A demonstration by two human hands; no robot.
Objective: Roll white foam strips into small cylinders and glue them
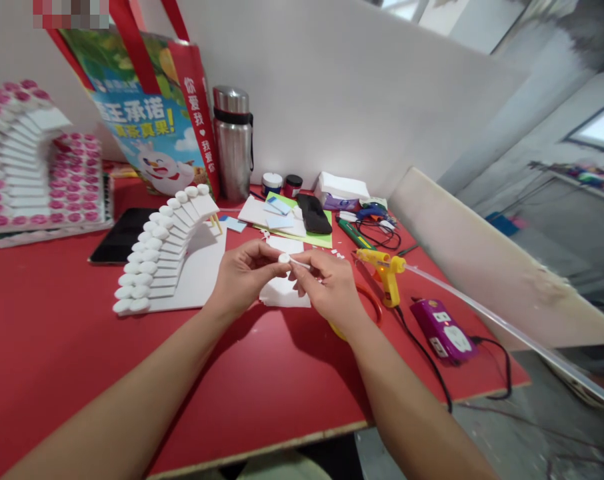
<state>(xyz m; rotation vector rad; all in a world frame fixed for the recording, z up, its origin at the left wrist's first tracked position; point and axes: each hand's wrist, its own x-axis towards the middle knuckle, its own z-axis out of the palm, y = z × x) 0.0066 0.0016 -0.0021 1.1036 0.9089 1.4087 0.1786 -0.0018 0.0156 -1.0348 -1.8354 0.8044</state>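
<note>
Where a left hand (242, 273) and a right hand (329, 280) meet above a red table (262, 373), we see a small white coil (284, 258) pinched between fingertips

The white coil is just above some white sheets (285, 292), near the middle of our view. Its round face is turned up towards us, and its loose end runs to the right and slightly down, the long axis lying roughly from hand to hand. The left thumb and forefinger pinch the round part; the right thumb and fingers pinch the loose end.

Behind, we find an upright printed bag (155, 127) with red handles, its inside hidden from us. Touching or just beside it stands a closed steel flask (233, 150); we cannot see what it holds. To the right are two small lidded jars, a white-lidded jar (272, 183) and a dark-lidded jar (293, 185), then a purple pack (343, 201) with white tissues on top.

The coil looks matte, pale and disc-like, its strip narrow. To its left, we notice a curved white model staircase (169, 257) edged with white ovals; to its right, a yellow glue gun (385, 265), nozzle pointing left
</note>
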